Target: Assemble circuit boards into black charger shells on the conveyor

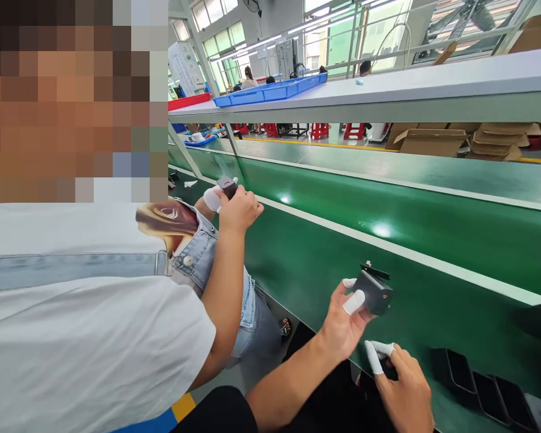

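Black sleeve bottom centre, left hand beyond it pinching a black box, right hand half-curled, hold unclear: best steady the box, sparing its tilted top plate.

Smooth white, tube-shaped finger covers sheathe two digits of the left grip; matching white finger covers cap two on the right grip. A plain black fabric sleeve leaves the left forearm bare.
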`<state>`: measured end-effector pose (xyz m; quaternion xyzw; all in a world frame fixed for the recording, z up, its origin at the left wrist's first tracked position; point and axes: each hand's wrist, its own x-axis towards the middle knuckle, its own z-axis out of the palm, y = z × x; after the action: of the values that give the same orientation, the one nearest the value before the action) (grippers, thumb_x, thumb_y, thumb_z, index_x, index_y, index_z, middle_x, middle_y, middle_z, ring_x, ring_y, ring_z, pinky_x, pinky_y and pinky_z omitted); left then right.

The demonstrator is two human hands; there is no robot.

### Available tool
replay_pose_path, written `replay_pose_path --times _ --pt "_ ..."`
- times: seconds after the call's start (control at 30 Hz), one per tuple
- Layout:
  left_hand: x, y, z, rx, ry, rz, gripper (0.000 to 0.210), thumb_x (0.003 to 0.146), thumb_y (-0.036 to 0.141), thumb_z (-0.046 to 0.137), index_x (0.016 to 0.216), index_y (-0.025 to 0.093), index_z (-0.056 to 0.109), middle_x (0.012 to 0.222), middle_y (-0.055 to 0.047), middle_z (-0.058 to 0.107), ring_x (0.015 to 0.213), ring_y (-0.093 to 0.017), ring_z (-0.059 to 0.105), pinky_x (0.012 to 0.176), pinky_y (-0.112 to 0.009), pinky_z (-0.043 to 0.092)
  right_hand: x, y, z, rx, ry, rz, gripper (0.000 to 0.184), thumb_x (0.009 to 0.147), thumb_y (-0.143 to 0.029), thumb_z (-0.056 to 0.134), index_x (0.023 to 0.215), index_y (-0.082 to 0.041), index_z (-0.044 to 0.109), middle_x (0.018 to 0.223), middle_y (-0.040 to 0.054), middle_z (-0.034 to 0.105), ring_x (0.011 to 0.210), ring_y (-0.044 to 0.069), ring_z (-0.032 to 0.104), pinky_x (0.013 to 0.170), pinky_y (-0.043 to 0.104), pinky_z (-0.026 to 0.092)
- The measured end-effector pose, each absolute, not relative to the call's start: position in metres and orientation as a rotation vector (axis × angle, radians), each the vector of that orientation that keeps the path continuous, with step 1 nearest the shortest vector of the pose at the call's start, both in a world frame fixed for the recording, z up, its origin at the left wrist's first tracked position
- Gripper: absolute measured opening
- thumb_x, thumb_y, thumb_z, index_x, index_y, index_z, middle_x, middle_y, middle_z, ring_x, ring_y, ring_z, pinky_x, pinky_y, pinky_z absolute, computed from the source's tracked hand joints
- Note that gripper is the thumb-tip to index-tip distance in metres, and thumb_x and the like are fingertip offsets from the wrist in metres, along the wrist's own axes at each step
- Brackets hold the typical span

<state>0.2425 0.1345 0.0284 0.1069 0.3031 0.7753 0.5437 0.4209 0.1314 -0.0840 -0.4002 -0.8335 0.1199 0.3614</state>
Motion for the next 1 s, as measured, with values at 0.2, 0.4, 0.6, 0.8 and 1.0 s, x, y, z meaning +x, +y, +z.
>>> replay_pose_path --times 0.2,0.4,0.6,0.8,1.0 --pt "0.274 0.118 0.074 0.110 0.438 1.668 0.054 0.071 0.046 0.106 0.109 0.024 0.075 0.106 -0.004 0.083 0.086 -0.018 0.082 0.090 -0.034 0.069 0.424 0.132 -0.084 -1.038 -2.140 0.437 0.033 0.106 -0.051 0.061 0.104 -0.024 0.079 0.093 0.0083 0.080 0.078 0.026 0.072 0.068 0.034 0.056" --pt "0.273 0.123 0.113 -0.270 0.403 1.462 0.026 0.113 0.031 0.061 0.101 0.015 0.078 0.096 -0.010 0.083 0.088 -0.015 0.084 0.085 -0.020 0.070 0.413 0.120 -0.055 -1.112 -2.124 0.575 0.025 0.103 -0.029 0.055 0.108 -0.025 0.079 0.113 0.0117 0.083 0.097 0.029 0.075 0.082 0.039 0.057" --pt "0.264 0.130 0.129 -0.476 0.474 1.423 0.037 0.120 0.030 0.040 0.113 0.018 0.074 0.099 -0.008 0.080 0.088 -0.013 0.084 0.080 -0.021 0.073 0.401 0.119 -0.045 -1.251 -2.139 0.592 0.020 0.101 -0.028 0.057 0.092 -0.025 0.074 0.090 0.0080 0.075 0.088 0.027 0.066 0.079 0.039 0.049" --pt "0.266 0.120 0.142 -0.531 0.442 1.456 0.037 0.120 0.027 0.039 0.120 0.013 0.073 0.100 -0.009 0.080 0.091 -0.015 0.085 0.085 -0.022 0.073 0.402 0.119 -0.049 -1.244 -2.128 0.570 0.016 0.102 -0.024 0.060 0.097 -0.025 0.075 0.087 0.0057 0.072 0.087 0.025 0.065 0.078 0.036 0.047" --pt "0.266 0.114 0.150 -0.585 0.408 1.516 0.036 0.121 0.025 0.038 0.129 0.014 0.071 0.106 -0.009 0.082 0.101 -0.018 0.087 0.093 -0.029 0.074 0.402 0.119 -0.048 -1.225 -2.125 0.566 0.018 0.105 -0.027 0.061 0.091 -0.025 0.072 0.085 0.0043 0.071 0.081 0.023 0.061 0.075 0.036 0.043"
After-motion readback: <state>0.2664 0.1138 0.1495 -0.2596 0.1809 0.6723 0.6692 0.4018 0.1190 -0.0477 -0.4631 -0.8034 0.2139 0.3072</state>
